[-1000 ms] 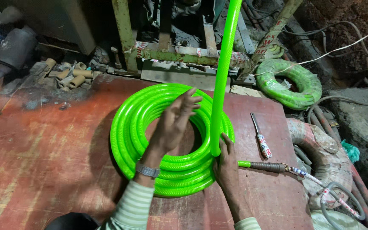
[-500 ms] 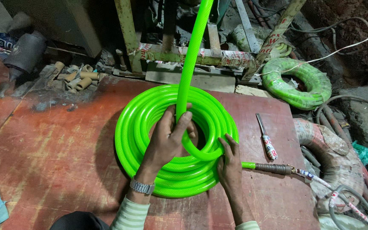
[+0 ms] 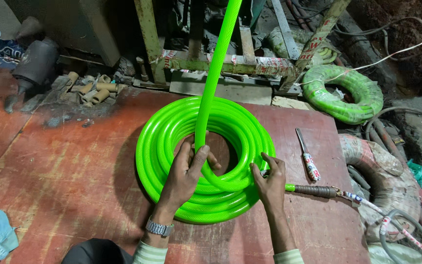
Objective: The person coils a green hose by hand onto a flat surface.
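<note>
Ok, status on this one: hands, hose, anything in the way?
Left hand grips incoming hose. Right hand presses green coil. Knife lies beside, clear.

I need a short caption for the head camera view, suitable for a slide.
Left hand grips the incoming bright green hose while the right hand steadies the coil on a red table.

worn red floor (image 3: 50, 161), perhaps plywood

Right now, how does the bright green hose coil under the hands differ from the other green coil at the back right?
The bright hose coil lies flat on the red table, neon green and larger in view. The other coil lies off the table among clutter, duller and paler. The bright hose coil is being handled; the other coil is untouched. Both are round green hose coils.
</note>
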